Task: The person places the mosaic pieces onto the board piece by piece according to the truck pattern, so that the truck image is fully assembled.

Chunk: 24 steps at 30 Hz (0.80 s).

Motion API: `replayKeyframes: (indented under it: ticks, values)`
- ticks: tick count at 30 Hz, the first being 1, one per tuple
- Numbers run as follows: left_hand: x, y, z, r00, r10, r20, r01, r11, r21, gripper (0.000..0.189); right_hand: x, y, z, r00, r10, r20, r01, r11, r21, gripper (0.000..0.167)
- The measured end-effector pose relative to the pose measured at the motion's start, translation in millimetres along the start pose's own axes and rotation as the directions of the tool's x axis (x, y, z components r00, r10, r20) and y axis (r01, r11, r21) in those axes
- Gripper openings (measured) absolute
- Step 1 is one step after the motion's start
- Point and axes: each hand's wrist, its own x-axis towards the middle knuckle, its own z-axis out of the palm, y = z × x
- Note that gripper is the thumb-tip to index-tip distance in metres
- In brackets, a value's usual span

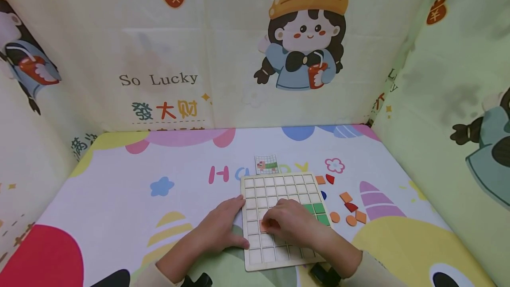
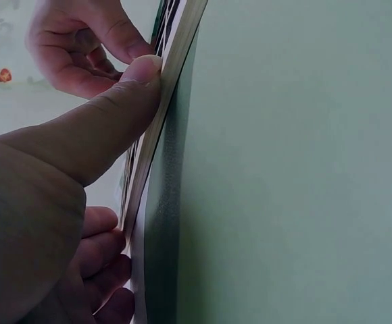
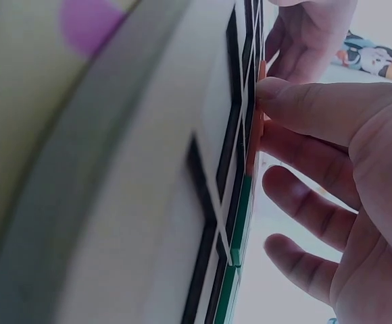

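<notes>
The right hand point(image 1: 292, 221) pinches an orange tile point(image 1: 263, 226) at the left part of the gridded board point(image 1: 256, 256), whose right side bears green tiles point(image 1: 318, 208). The left hand point(image 1: 221, 223), fingers extended, touches the board's left edge on the table point(image 1: 115, 207). The tile is probably light, stiff and smooth, best taken by opposite edges; the board, seemingly rigid, is best steadied at its rim.

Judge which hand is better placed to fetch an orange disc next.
Probably the right hand: the orange discs lie on that side, while the left hand touches the left edge of the pale wooden grid board.
</notes>
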Motion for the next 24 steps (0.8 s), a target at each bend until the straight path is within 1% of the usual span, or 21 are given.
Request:
replayKeyframes:
  ticks: [5, 8, 10, 14, 19, 24]
  values:
    - [0.4, -0.3, 0.3, 1.0, -0.002, 0.001, 0.002, 1.0, 0.005, 0.105, 0.6, 0.1, 1.5, 1.0, -0.024, -0.011, 0.024, 1.0, 0.004, 0.006]
    - [0.7, -0.3, 0.6, 1.0, -0.003, 0.003, 0.003, 1.0, 0.009, 0.105, 0.2, 1.2, 0.5, 1.0, -0.013, 0.002, 0.013, 1.0, 0.013, 0.01]
    - [0.9, -0.3, 0.8, 1.0, -0.003, 0.006, 0.003, 1.0, 0.011, 0.105, -0.7, 2.6, -1.7, 1.0, 0.019, 0.02, -0.019, 1.0, 0.017, 0.016]
    - [1.1, -0.5, 0.6, 1.0, -0.003, 0.011, 0.002, 1.0, 0.007, 0.104, -4.6, 7.3, -10.1, 0.994, 0.107, 0.026, -0.108, 0.993, 0.039, 0.03]
    - [1.1, -0.5, 0.3, 1.0, -0.003, 0.011, 0.003, 1.0, 0.001, 0.104, -16.1, 17.9, -24.2, 0.983, 0.181, -0.015, -0.18, 0.981, 0.072, 0.036]
    - [1.3, -1.2, 0.5, 1.0, -0.001, 0.008, 0.0, 1.0, 0.01, 0.104, -30.8, 32.9, -34.5, 0.972, 0.227, -0.066, -0.222, 0.972, 0.076, 0.039]
